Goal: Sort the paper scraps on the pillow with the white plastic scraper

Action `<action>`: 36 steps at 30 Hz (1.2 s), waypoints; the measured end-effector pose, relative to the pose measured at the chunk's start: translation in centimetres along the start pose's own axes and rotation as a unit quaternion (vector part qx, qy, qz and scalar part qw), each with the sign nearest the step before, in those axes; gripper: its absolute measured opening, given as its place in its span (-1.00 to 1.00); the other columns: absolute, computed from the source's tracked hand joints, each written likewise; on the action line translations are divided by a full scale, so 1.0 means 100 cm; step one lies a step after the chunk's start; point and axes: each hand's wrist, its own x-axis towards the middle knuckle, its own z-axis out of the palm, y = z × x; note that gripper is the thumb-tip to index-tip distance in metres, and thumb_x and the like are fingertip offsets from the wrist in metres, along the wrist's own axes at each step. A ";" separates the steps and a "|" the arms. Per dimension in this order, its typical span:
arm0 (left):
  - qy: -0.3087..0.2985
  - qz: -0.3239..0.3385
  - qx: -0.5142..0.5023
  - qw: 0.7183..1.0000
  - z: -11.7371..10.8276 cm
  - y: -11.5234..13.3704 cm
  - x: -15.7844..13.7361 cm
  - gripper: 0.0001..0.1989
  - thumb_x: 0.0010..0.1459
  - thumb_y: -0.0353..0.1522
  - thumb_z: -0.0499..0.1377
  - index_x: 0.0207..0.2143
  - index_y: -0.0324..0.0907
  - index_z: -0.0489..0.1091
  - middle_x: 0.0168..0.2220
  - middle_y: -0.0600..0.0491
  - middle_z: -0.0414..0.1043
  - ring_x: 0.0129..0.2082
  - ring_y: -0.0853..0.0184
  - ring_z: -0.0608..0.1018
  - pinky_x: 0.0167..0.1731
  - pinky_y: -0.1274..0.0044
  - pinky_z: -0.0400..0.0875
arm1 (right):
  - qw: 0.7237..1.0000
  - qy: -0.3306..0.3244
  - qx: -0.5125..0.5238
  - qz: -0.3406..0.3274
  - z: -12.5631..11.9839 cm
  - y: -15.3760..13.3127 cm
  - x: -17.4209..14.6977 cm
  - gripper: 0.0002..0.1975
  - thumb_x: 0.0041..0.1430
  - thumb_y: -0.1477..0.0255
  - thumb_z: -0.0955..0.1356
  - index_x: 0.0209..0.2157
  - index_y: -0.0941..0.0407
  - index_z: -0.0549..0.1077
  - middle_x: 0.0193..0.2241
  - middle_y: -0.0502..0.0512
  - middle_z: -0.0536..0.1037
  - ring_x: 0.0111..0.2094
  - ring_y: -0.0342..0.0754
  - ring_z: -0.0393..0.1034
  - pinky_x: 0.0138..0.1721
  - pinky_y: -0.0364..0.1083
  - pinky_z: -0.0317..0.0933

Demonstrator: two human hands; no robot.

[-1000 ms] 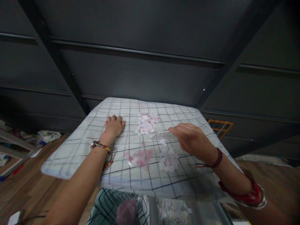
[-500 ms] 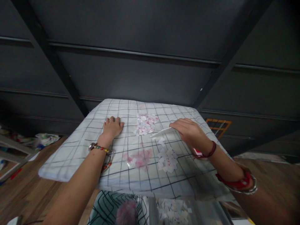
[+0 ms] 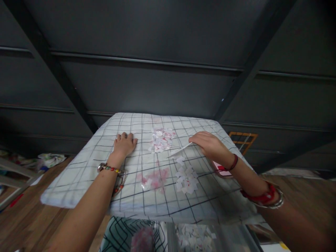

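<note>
My left hand (image 3: 124, 144) lies flat on the checked cloth (image 3: 86, 175), fingers spread and holding nothing. In my right hand (image 3: 208, 144) is a thin, flat white piece (image 3: 181, 149), pinched and slanting down to the left. Its lower tip is near the cloth; I cannot tell whether it touches. Left of that tip lies a pile of small white and pink paper bits (image 3: 162, 140). Below the tip is a looser heap of white paper bits (image 3: 187, 180). A clear bag with pink and white contents (image 3: 154, 178) rests between my forearms.
A pink-and-white object (image 3: 222, 169) lies partly hidden under my right wrist. Below the front edge stand a clear bin of paper bits (image 3: 195, 236) and a green patterned cloth (image 3: 118, 231) with a fuzzy pink thing (image 3: 143, 239). Dark panels (image 3: 147, 87) rise behind.
The white piece in my right hand has tilted, so that it now appears narrower, more edge-on. My left hand stays in place on the cloth. The view has shifted slightly.
</note>
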 end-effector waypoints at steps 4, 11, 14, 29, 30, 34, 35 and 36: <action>0.004 0.000 0.004 1.000 0.001 0.000 0.000 -0.45 0.28 -0.16 -0.20 0.20 -0.20 0.18 0.23 -0.23 0.14 0.23 -0.07 0.20 0.13 0.17 0.15 | 1.000 0.023 0.018 0.001 -0.006 0.004 -0.005 -0.75 0.16 0.68 0.19 -0.30 0.16 0.45 -0.42 0.09 0.55 -0.34 -0.06 0.40 -0.22 -0.07 0.27; 0.001 -0.006 -0.003 1.000 0.000 0.001 0.000 -0.46 0.28 -0.15 -0.18 0.21 -0.18 0.17 0.24 -0.22 0.12 0.24 -0.08 0.17 0.14 0.17 0.13 | 1.000 0.018 0.006 -0.012 0.005 0.006 0.000 -0.68 0.13 0.72 0.15 -0.30 0.15 0.45 -0.43 0.08 0.55 -0.35 -0.06 0.41 -0.24 -0.06 0.29; 0.002 -0.002 -0.001 1.000 0.000 0.001 0.000 -0.46 0.28 -0.16 -0.18 0.21 -0.20 0.17 0.24 -0.23 0.13 0.24 -0.07 0.19 0.13 0.18 0.14 | 1.000 0.005 0.025 -0.012 -0.003 0.005 -0.005 -0.75 0.18 0.66 0.18 -0.33 0.12 0.44 -0.44 0.05 0.54 -0.36 -0.08 0.41 -0.25 -0.07 0.29; 0.013 -0.002 0.006 1.000 0.006 -0.002 0.004 -0.47 0.28 -0.16 -0.18 0.19 -0.19 0.19 0.23 -0.22 0.14 0.23 -0.09 0.18 0.12 0.17 0.15 | 0.999 -0.019 0.035 -0.033 -0.022 0.002 -0.015 -0.72 0.16 0.70 0.17 -0.32 0.13 0.42 -0.41 0.06 0.54 -0.32 -0.09 0.40 -0.13 -0.02 0.29; 0.012 -0.003 0.005 1.000 0.007 -0.002 0.004 -0.47 0.28 -0.16 -0.18 0.19 -0.19 0.19 0.23 -0.22 0.14 0.23 -0.09 0.18 0.12 0.17 0.15 | 0.998 -0.027 0.040 -0.031 -0.026 0.001 -0.018 -0.69 0.12 0.73 0.17 -0.32 0.11 0.42 -0.41 0.04 0.54 -0.31 -0.09 0.41 -0.10 -0.02 0.29; 0.014 0.000 -0.002 1.000 0.006 -0.001 0.004 -0.46 0.28 -0.15 -0.19 0.19 -0.18 0.19 0.23 -0.22 0.14 0.24 -0.09 0.18 0.11 0.14 0.16 | 0.996 -0.048 0.080 0.001 -0.039 -0.007 -0.024 -0.64 0.03 0.76 0.16 -0.32 0.07 0.40 -0.42 -0.01 0.52 -0.27 -0.10 0.42 -0.03 0.00 0.27; 0.014 0.001 -0.004 1.000 0.006 -0.001 0.004 -0.46 0.28 -0.15 -0.19 0.19 -0.19 0.20 0.23 -0.23 0.14 0.23 -0.09 0.18 0.11 0.14 0.16 | 0.995 -0.041 0.089 0.006 -0.041 -0.010 -0.024 -0.64 0.03 0.76 0.16 -0.32 0.06 0.39 -0.41 -0.01 0.53 -0.26 -0.09 0.42 -0.03 0.01 0.27; 0.013 0.001 -0.004 1.000 0.005 -0.001 0.003 -0.47 0.28 -0.16 -0.19 0.18 -0.19 0.20 0.23 -0.24 0.14 0.23 -0.09 0.19 0.10 0.14 0.17 | 0.995 -0.029 0.095 0.008 -0.042 -0.013 -0.023 -0.64 0.05 0.75 0.16 -0.30 0.06 0.39 -0.40 0.00 0.53 -0.25 -0.09 0.42 -0.03 0.01 0.27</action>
